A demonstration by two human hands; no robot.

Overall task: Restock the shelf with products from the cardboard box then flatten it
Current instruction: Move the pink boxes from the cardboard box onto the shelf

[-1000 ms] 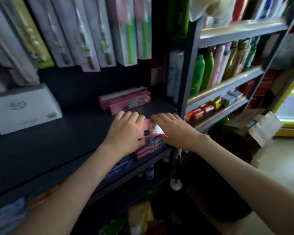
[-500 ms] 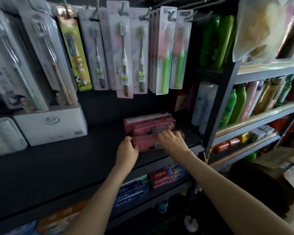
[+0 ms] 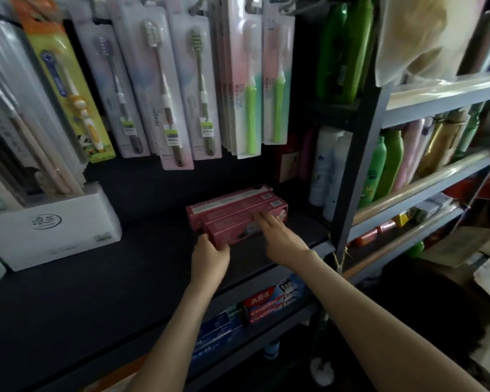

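Now the pink box (image 3: 231, 232) is lying further back on the shelf (image 3: 96, 278), touching the stocked boxes (image 3: 232, 203), so it is nearly placed. The left hand (image 3: 210, 257) is curling its grip round one end; the right hand (image 3: 282, 236) is pressing it, fingers straight.

The dark shelf (image 3: 68, 292) is dim. Light comes from the right. Edges look bent and blurry.
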